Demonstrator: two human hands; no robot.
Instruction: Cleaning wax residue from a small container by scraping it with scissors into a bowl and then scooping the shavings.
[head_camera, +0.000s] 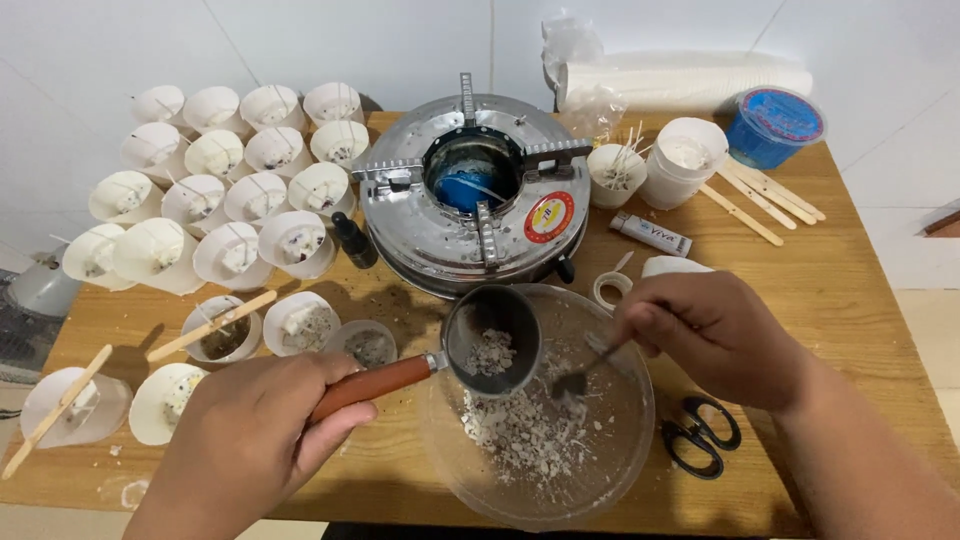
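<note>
A: Where's yr small dark pot (492, 340)?

B: Over the left part of the clear glass bowl (540, 410), near the table's (830, 290) front edge; pale crumbly bits inside it; more of the same lie on the bowl's bottom.

A: And yr left hand (250, 440)?

B: Fist wrapped round the pot's reddish-brown handle (372, 387); handle points left toward you.

A: Right hand (715, 335)?

B: Fingers pinched on a thin metal spoon (585, 370); its tip sits low in the bowl, just right of the pot; can't tell if it touches the crumbs.

A: What's round the bowl?

B: Black scissors (700, 435) to its right, near yr wrist; roll of white tape (608, 288) just behind the rim; round metal stove (472, 195) directly behind, w/ a blue can in its centre well; small dark dropper bottle (353, 240) at the stove's left.

A: Farther out?

B: Many white cups (235, 180) w/ wicks fill the table's left side, some w/ wooden sticks across; right rear has a white tub (685, 160), blue lidded tub (775, 125), loose wooden sticks (760, 195), a lighter (652, 235).
</note>
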